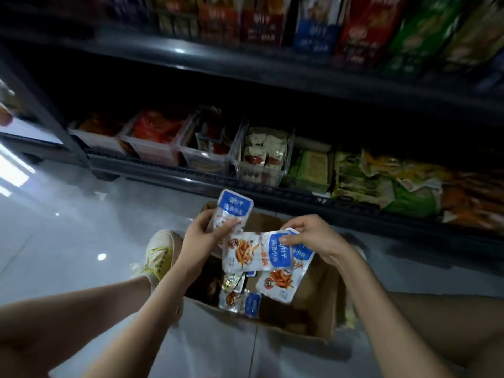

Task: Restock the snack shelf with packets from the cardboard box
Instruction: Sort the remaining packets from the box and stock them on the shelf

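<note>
Bare forearms reach in from the bottom edge, with a knee on either side, over an open cardboard box (323,282) that sits on the grey tiled floor (68,227). A yellow shoe (159,252) is planted just left of the box, partly hidden behind the left wrist.

Beyond the box runs the bottom shelf (272,193), fronted by a low wire rail. It carries a row of clear bins (261,170) filled with small red and white sachets, and to the right of them a heap of green bags (354,181). An upper shelf (191,54) overhangs it with standing cartons, too blurred to read.

Inside the box lie a few loose packets (237,296) near the left wall.

The left hand (203,236) is raised above the box's far left corner, its thumb and fingers pinching the lower end of an upright packet (234,208), white with a blue top. The right hand (313,238) hovers just beside it, palm down, thumb pressed on the blue end of two packets (259,252) fanned one over the other and hanging over the box.
</note>
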Demonstrator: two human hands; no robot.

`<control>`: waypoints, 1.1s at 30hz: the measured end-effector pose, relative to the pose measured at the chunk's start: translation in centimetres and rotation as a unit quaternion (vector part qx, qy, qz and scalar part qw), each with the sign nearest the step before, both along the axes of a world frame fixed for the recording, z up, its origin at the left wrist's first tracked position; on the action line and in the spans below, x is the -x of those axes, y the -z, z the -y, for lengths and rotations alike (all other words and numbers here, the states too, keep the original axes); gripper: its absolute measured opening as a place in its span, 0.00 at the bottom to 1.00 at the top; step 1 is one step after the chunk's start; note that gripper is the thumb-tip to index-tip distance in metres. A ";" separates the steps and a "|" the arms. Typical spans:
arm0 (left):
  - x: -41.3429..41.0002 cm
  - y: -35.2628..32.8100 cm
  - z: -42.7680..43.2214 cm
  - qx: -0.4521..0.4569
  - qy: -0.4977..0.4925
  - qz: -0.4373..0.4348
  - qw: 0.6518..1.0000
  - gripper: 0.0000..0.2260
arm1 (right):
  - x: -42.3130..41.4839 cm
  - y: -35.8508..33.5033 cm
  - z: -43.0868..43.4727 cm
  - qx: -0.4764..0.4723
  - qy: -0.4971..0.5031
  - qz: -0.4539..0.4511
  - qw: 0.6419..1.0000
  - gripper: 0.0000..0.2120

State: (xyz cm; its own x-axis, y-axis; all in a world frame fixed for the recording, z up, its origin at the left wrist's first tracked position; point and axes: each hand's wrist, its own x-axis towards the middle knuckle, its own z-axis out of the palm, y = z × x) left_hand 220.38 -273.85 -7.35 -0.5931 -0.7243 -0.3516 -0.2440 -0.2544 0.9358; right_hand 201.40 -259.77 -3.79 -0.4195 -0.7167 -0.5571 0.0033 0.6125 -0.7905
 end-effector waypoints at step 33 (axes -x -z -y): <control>7.6 -20.5 10.2 0.064 -0.148 -0.138 0.977 0.14 | 9.2 -25.8 11.2 0.334 0.150 -0.397 0.842 0.08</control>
